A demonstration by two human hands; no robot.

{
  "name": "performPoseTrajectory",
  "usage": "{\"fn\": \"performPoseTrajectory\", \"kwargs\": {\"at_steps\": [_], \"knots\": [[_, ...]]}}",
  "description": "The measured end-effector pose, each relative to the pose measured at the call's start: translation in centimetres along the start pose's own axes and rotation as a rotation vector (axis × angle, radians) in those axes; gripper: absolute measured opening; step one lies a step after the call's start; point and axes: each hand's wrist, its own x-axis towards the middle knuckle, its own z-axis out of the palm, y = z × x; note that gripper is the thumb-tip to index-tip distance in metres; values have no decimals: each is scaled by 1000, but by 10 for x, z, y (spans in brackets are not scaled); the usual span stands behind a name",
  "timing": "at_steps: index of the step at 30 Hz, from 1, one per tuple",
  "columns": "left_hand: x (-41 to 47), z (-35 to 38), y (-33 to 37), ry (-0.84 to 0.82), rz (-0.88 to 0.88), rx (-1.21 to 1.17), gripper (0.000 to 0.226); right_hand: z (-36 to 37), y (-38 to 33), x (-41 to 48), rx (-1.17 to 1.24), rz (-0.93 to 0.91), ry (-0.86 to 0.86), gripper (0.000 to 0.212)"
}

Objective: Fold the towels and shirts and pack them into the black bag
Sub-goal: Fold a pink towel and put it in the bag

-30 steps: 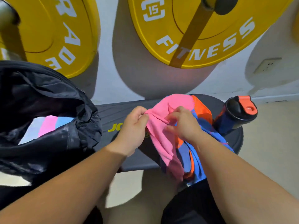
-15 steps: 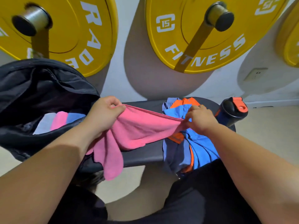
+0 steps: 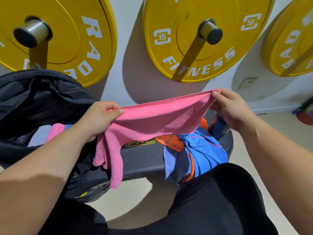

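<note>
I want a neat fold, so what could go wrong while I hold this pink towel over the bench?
The pink towel is pinched only along its top edge by the left hand and right hand, and a loose end hangs bunched below the left hand, so the fold may come out crooked. The shirts droop over the bench's front edge and might slide off.

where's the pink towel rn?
Head view, centre: the pink towel is stretched in the air between the left hand and right hand, above the bench, black bag to its left.
</note>
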Motion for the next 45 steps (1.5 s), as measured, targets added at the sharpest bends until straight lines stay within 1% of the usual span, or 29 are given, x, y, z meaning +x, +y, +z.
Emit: {"fn": "performPoseTrajectory", "kwargs": {"at_steps": [2,6,8,10,12,14,15,16,17,18,20,22,24,26,28,29,32,33,35,36,39,42,44,45], "knots": [[-1,2,7,-38,2,-52,19,-2,-12,-7,-12,6,35,22],[-8,0,23,-191,-47,-253,20,-16,-24,-20,-195,64,64,16],[-13,-6,25,-314,-109,-322,18,-24,-27,-32,-288,91,79,17],[-19,-12,20,-477,-180,-371,15,-33,-33,-46,-357,116,102,17],[-25,-14,10,-656,-240,-353,18,-43,-38,-55,-394,179,90,17],[-27,-6,-4,-758,-271,-318,24,-47,-42,-58,-397,226,95,21],[-27,1,-9,-751,-284,-316,22,-46,-42,-58,-407,225,124,20],[-24,12,-13,-704,-290,-313,19,-44,-39,-54,-439,213,171,16],[-21,25,-17,-629,-281,-292,16,-39,-35,-49,-458,200,237,14],[-15,39,-22,-533,-257,-227,17,-35,-28,-42,-463,212,286,15],[-2,66,-34,-338,-204,-41,20,-25,-6,-27,-466,279,312,22],[12,90,-52,-205,-204,50,21,-17,22,-12,-459,359,328,23],[27,108,-70,-111,-234,68,21,-11,54,7,-409,429,352,23],[41,121,-87,-57,-268,94,22,-2,83,22,-335,507,372,25],[55,129,-100,-38,-285,142,23,6,102,32,-252,557,410,20],[62,132,-105,-38,-283,179,23,10,110,38,-248,564,431,16],[84,137,-113,-63,-245,325,22,13,134,60,-337,556,467,11],[93,138,-115,-75,-215,368,21,12,147,70,-353,541,493,15],[112,142,-122,-100,-153,448,20,11,175,92,-412,517,551,33],[122,143,-124,-107,-127,490,20,18,172,96,-416,515,585,36],[149,150,-130,-109,-85,579,18,40,160,103,-432,512,660,26],[172,157,-133,-113,-60,640,19,44,167,116,-471,490,725,23],[184,161,-138,-113,-32,651,18,46,171,123,-484,436,713,23],[189,162,-140,-111,-18,650,18,49,177,126,-495,406,668,24]]}}
